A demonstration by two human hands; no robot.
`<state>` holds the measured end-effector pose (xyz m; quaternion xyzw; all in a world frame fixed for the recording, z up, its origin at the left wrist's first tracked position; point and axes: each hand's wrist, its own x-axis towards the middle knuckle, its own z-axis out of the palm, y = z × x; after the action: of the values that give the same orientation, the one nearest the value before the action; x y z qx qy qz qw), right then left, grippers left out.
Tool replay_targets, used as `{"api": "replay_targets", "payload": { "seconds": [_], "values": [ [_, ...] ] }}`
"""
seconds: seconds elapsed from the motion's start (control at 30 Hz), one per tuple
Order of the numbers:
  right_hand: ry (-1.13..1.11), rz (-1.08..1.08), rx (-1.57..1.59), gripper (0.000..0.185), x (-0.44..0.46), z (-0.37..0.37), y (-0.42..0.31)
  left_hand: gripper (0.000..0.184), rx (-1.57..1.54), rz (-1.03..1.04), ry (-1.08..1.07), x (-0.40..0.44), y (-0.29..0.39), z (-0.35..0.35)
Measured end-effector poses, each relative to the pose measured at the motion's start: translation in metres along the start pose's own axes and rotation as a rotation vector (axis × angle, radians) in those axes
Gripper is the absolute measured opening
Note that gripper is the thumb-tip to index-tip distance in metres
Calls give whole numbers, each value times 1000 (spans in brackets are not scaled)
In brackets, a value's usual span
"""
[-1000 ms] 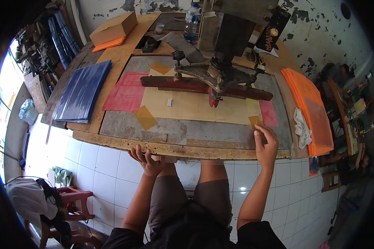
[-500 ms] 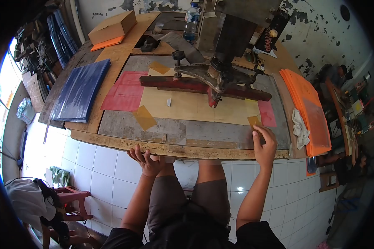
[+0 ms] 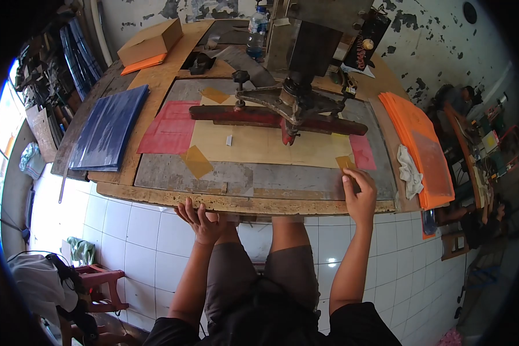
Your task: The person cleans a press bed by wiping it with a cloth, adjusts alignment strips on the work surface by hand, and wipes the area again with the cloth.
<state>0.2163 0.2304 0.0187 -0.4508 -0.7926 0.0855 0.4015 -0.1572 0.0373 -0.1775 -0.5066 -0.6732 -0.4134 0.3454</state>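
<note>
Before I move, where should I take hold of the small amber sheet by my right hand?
I'd pinch the amber sheet by its near edge, coming low from your side: it lies flat, that edge is nearest your right hand, and the red bar stands beyond its far side.

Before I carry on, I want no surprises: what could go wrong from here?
The right hand is at the amber patch overlapping a corner of the pale sheet; a tug might skew the sheet. The red bar spans that sheet, so reaching farther in might bump that hand.
</note>
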Motion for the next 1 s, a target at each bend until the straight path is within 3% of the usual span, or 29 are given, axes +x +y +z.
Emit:
{"api": "replay_targets", "payload": {
  "seconds": [0.53, 0.73, 0.83, 1.0],
  "values": [
    [2, -26, 13, 20, 0, -2, -2, 64, -20, -13, -36, 4, 3, -9],
    [-53, -140, 16, 25, 0, -6, -12, 67, -29, 1, -30, 4, 2, -10],
    [-95, -209, -9, 30, -10, -9, -26, 70, -21, -7, -32, 2, 2, -8],
    [-219, -333, -48, 62, -46, -11, -47, 74, -20, 1, -19, 0, 0, -5]
  ]
}}
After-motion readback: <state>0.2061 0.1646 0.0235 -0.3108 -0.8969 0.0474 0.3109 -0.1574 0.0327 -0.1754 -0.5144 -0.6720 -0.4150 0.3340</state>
